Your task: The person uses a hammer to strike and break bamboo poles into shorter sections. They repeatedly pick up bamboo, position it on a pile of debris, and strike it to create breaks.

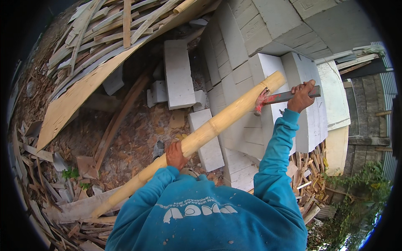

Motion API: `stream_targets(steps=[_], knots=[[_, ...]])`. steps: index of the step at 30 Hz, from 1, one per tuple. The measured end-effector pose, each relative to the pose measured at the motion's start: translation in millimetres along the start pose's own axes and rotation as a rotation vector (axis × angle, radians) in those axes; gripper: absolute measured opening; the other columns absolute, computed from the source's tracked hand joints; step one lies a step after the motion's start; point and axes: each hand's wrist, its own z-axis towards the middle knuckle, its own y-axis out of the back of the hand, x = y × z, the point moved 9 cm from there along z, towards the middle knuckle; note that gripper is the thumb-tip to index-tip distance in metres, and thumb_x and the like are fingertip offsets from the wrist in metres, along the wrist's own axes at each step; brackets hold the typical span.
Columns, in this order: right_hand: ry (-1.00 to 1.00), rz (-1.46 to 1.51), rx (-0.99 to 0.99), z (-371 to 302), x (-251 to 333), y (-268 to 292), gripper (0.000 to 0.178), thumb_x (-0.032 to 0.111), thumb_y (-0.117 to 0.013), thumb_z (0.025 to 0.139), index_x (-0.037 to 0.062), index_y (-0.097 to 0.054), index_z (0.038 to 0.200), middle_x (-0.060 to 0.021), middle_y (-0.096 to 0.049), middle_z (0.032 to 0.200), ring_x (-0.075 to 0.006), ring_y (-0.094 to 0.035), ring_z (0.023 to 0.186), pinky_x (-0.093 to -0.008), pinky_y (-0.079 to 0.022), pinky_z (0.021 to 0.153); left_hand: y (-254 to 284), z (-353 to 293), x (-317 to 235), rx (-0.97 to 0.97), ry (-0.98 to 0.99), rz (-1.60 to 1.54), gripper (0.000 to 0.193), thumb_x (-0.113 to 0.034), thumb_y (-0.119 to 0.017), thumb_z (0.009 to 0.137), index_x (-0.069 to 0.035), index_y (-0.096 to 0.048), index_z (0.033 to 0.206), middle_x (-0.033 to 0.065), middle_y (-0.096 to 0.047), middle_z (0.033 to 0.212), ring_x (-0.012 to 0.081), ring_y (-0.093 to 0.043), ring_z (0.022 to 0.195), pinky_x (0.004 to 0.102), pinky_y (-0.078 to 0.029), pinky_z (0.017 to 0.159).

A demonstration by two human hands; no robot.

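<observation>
A long yellow bamboo pole [232, 112] slants from the lower left up to the upper right, in front of my body. My left hand [176, 155] is wrapped round its middle part. In my right hand [301, 97] is a claw hammer [279, 98], held by its dark handle. Its worn red head lies against the pole near the upper end, where the bamboo looks dark and broken. Whether the claw is hooked into the bamboo I cannot tell. Below the pole's upper part stand pale lightweight blocks [309, 121].
A large stack of grey blocks [251, 25] rises ahead and right. Loose white blocks [179, 73] lie on the littered ground. At left, a plywood sheet [71, 106] leans by piled wooden strips [104, 33]. More scrap wood [310, 175] and plants [364, 188] are at right.
</observation>
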Motion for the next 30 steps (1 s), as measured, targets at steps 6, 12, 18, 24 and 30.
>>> stream_targets(steps=[6,12,18,24,30], knots=[[0.027,-0.020,0.007,-18.7,27.5,-13.4,0.040,0.036,-0.058,0.093,0.0062,-0.043,0.071,0.0011,-0.038,0.054,-0.0082,-0.037,0.044,-0.0251,-0.034,0.040,0.4,-1.2,-1.7,-0.040,0.004,0.044,0.080,-0.028,-0.084,0.058,-0.006,-0.045,0.125,0.0150,-0.051,0.114,0.0346,-0.050,0.110,0.0464,-0.038,0.095],[0.008,-0.023,-0.066,-43.7,45.3,-13.8,0.034,0.028,-0.057,0.094,0.0073,-0.041,0.072,-0.0007,-0.039,0.058,-0.0084,-0.036,0.045,-0.0255,-0.033,0.041,0.4,-1.7,1.4,-0.014,-0.003,0.083,0.085,-0.031,-0.084,0.059,-0.006,-0.044,0.129,0.0144,-0.051,0.114,0.0344,-0.050,0.111,0.0453,-0.037,0.097],[0.124,-0.076,-0.026,-39.8,46.5,-12.6,0.034,0.026,-0.055,0.092,0.0081,-0.039,0.067,-0.0007,-0.037,0.055,-0.0109,-0.038,0.044,-0.0252,-0.033,0.043,-2.8,-0.2,6.3,0.028,0.037,0.065,0.078,-0.031,-0.082,0.060,-0.005,-0.047,0.124,0.0140,-0.053,0.113,0.0329,-0.051,0.108,0.0446,-0.038,0.096],[0.166,-0.092,-0.036,-45.5,46.4,-15.2,0.034,0.025,-0.055,0.092,0.0082,-0.040,0.066,-0.0020,-0.039,0.053,-0.0118,-0.036,0.042,-0.0261,-0.033,0.041,2.7,-2.3,6.9,-0.019,-0.035,-0.024,0.078,-0.030,-0.079,0.063,-0.004,-0.043,0.127,0.0143,-0.053,0.114,0.0329,-0.050,0.109,0.0454,-0.038,0.094],[0.224,-0.096,0.113,-67.6,53.1,-21.9,0.034,0.022,-0.054,0.091,0.0066,-0.040,0.064,-0.0035,-0.040,0.052,-0.0134,-0.039,0.042,-0.0287,-0.037,0.040,-7.8,-6.7,10.0,0.057,-0.034,-0.011,0.081,-0.031,-0.080,0.064,-0.002,-0.040,0.129,0.0163,-0.050,0.115,0.0339,-0.048,0.112,0.0464,-0.037,0.096]])
